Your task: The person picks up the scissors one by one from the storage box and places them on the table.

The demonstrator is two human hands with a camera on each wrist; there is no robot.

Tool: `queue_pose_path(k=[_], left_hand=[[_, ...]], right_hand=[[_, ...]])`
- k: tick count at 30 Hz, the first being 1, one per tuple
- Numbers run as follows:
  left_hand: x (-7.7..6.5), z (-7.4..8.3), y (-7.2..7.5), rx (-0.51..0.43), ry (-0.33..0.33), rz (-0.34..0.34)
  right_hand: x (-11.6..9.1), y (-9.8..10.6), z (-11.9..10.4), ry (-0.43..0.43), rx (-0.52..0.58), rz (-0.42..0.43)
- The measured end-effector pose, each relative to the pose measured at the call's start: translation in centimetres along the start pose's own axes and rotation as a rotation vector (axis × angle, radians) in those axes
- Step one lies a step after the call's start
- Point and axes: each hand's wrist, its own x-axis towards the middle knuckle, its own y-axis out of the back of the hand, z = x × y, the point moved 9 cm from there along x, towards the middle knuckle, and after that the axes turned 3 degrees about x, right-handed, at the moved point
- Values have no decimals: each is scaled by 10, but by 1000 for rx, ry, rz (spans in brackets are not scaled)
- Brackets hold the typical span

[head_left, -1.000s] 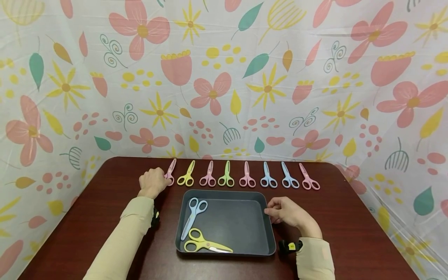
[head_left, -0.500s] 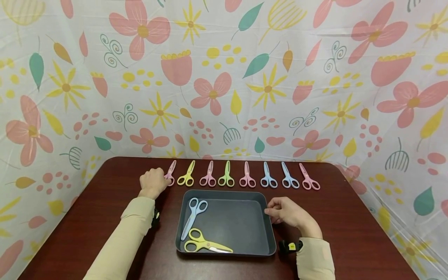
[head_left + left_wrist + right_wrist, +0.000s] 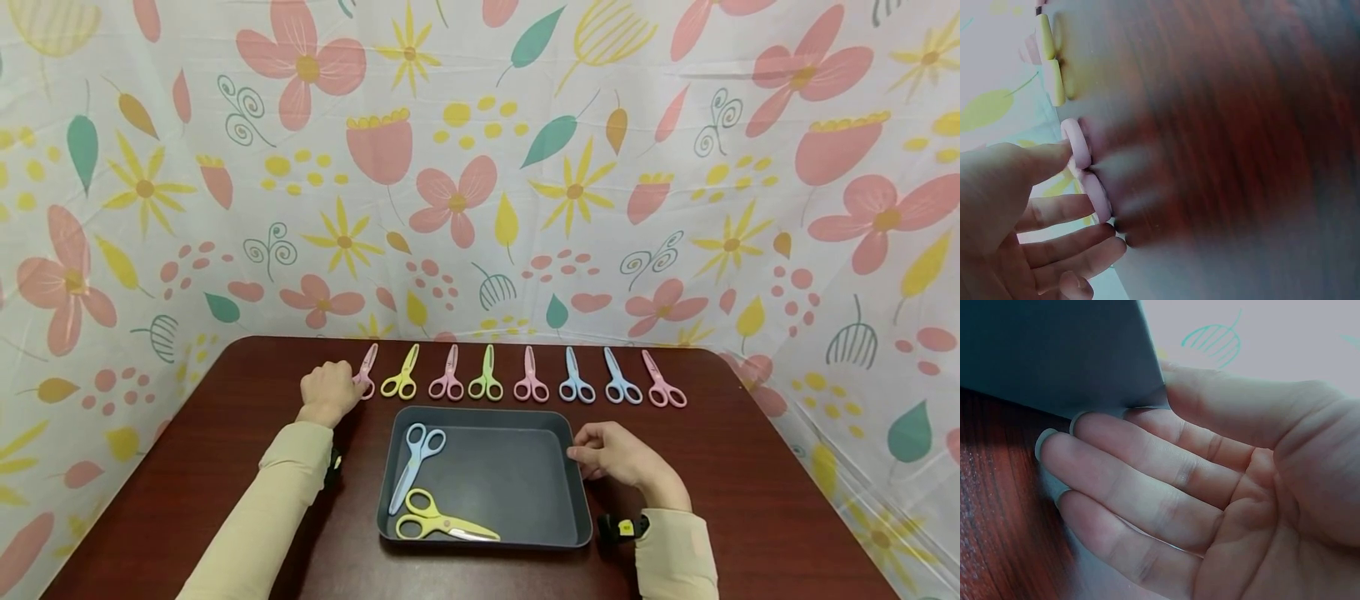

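Observation:
At the left end of a row of scissors, my left hand (image 3: 330, 393) grips a pair of pink scissors (image 3: 367, 363) by the handles. The left wrist view shows thumb and forefinger at its two pink finger loops (image 3: 1099, 197), the other fingers spread below. A dark grey rectangular tray (image 3: 495, 419) stands in front of me, and my right hand (image 3: 618, 454) holds its right wall. In the right wrist view the thumb lies over the rim and the fingers against the outside of the tray wall (image 3: 1066, 353). Light blue scissors (image 3: 408, 481) and yellow scissors (image 3: 438, 523) lie inside the tray.
Along the back of the dark wood table (image 3: 750, 483) several more scissors lie in line: yellow (image 3: 400, 383), pink (image 3: 447, 384), green (image 3: 486, 385), another pink (image 3: 531, 386), two blue (image 3: 577, 387) and a last pink (image 3: 666, 392). A flowered curtain (image 3: 480, 208) hangs behind the table.
Within the last second the pink scissors at my left hand have shifted very slightly toward me. The right hand and the tray hold their place.

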Motion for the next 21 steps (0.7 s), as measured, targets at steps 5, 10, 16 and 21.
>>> queue_pose_path(k=[5, 10, 16, 21], left_hand=[[-1, 0, 1, 2, 1, -8], [-2, 9, 10, 10, -37, 57], [-11, 38, 33, 46, -155, 201], [-26, 70, 48, 103, -285, 294]], right_hand=[[0, 0, 0, -2, 1, 0], [0, 0, 0, -9, -4, 0], [-1, 1, 0, -13, -7, 2], [0, 0, -1, -11, -9, -3]])
